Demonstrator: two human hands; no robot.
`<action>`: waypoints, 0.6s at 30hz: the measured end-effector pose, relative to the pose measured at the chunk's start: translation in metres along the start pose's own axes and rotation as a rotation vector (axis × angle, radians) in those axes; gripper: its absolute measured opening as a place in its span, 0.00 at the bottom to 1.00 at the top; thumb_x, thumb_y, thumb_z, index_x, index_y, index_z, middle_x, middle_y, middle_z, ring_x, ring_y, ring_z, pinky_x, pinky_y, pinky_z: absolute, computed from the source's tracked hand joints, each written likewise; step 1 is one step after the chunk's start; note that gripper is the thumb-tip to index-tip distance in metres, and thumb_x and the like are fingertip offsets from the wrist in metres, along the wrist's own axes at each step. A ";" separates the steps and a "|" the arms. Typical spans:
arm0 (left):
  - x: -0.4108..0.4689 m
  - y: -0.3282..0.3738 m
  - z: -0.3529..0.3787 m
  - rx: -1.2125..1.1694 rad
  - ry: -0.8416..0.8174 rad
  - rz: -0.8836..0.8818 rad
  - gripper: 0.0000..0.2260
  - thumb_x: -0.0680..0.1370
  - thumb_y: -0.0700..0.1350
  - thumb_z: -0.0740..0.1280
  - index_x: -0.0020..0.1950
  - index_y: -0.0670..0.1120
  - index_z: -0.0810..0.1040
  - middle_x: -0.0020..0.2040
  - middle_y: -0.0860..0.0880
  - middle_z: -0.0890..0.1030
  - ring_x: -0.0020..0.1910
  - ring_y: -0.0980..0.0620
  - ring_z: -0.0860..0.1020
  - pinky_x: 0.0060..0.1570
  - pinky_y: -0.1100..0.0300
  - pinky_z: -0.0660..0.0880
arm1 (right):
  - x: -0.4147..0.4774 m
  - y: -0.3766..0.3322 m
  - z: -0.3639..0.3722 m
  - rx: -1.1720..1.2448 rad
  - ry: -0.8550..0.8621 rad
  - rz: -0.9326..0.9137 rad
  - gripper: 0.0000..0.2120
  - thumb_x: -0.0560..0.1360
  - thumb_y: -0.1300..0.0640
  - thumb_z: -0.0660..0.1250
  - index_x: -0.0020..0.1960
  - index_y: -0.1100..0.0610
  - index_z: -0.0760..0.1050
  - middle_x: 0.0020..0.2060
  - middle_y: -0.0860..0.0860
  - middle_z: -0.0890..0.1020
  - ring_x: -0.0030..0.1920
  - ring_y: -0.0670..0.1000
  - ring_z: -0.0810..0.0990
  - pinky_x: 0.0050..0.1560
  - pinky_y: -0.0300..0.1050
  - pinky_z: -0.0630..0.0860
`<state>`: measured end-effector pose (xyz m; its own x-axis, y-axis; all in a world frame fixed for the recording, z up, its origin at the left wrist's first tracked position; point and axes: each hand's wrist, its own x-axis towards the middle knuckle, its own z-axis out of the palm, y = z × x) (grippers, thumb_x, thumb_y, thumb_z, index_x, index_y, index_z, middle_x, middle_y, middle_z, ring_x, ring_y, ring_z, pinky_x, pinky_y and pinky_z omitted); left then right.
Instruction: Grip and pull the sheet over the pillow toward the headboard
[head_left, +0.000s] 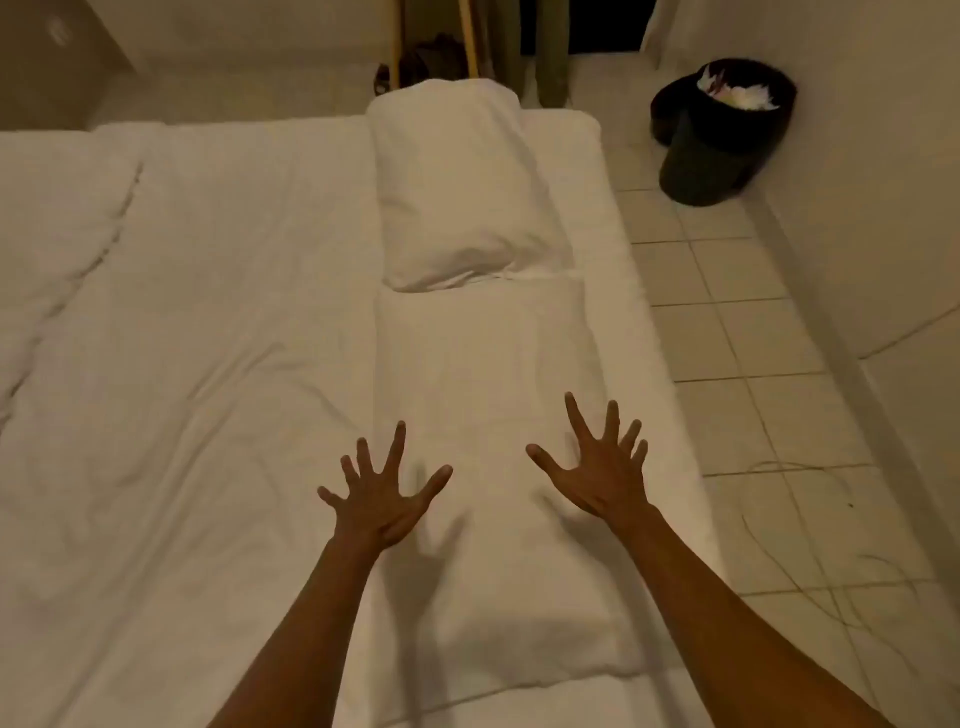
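Both my hands are stretched out over a white bed with fingers spread wide. My left hand (382, 491) hovers at the left edge of a flat white pillow (488, 374). My right hand (602, 465) is over the same pillow, nearer its right side. Neither hand holds anything; shadows beneath them fall on the pillow, so contact cannot be told. A second, plumper white pillow (462, 192) lies beyond the flat one, toward the far end of the bed. A rumpled white duvet (197, 338) covers the left part of the bed.
A black bin (722, 135) with white rubbish in it stands on the tiled floor (753, 338) at the right, by the wall. Thin cords (810, 519) trail over the tiles near the bed's edge. Wooden poles (395, 47) and dark objects stand beyond the bed.
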<state>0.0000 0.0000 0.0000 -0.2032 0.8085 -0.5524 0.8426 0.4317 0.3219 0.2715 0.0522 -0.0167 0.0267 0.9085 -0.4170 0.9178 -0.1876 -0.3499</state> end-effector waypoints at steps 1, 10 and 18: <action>0.019 0.001 0.007 -0.019 0.031 0.005 0.42 0.64 0.82 0.47 0.72 0.71 0.33 0.80 0.43 0.41 0.78 0.39 0.42 0.68 0.27 0.41 | 0.019 -0.002 0.011 -0.010 0.027 -0.008 0.45 0.67 0.18 0.49 0.75 0.32 0.33 0.79 0.58 0.36 0.76 0.71 0.34 0.74 0.69 0.36; 0.166 -0.008 0.155 -0.003 0.425 0.031 0.47 0.63 0.82 0.53 0.77 0.64 0.43 0.80 0.41 0.43 0.77 0.36 0.43 0.68 0.28 0.52 | 0.138 0.034 0.158 -0.147 0.340 -0.074 0.47 0.67 0.19 0.54 0.79 0.36 0.43 0.80 0.59 0.40 0.78 0.69 0.42 0.74 0.72 0.52; 0.188 -0.015 0.167 -0.036 0.488 0.044 0.44 0.65 0.78 0.56 0.77 0.64 0.51 0.80 0.41 0.47 0.78 0.39 0.43 0.70 0.31 0.50 | 0.153 0.035 0.164 -0.134 0.402 -0.097 0.46 0.68 0.21 0.58 0.80 0.40 0.50 0.80 0.60 0.46 0.78 0.66 0.46 0.73 0.68 0.55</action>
<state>0.0320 0.0790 -0.2374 -0.3847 0.9158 -0.1151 0.8399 0.3990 0.3680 0.2432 0.1232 -0.2299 0.0651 0.9977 -0.0186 0.9662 -0.0677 -0.2486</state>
